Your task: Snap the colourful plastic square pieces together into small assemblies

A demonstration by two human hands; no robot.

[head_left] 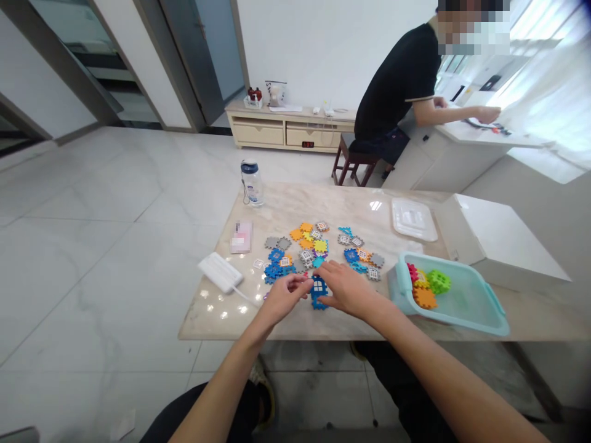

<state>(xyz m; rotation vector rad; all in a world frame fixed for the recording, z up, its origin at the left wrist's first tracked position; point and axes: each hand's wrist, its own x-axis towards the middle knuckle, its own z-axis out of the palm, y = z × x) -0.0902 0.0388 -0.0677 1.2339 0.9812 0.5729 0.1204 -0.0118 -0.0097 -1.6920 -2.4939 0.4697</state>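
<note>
From where I sit at the feed, I have both of the person's bare hands low in the frame, meeting over a blue snap-together block [318, 292] with small white window openings, near the front edge of the marble-patterned worktop [355, 209]. The left hand [285, 296] comes in from its side, its fingers [300, 284] curled and closed on the block's left edge. The right hand [346, 289] reaches over from the other side, its fingers [325, 269] bent around the top and near side, so the block is held between them. Just beyond lies a loose scatter of orange, yellow, blue and grey plastic tiles [305, 246]. To the right, a clear tub with teal rim [455, 301] holds joined red, orange and green pieces, with a clear plastic lid [413, 218] and a white box [501, 243] beyond it. To the left are a white power bank [220, 272], a blurred pink card [241, 237] and a water bottle [252, 183]. Farther back, a co-worker [397, 80] sits on a wooden stool [355, 163], working at a white counter [521, 140]
</note>
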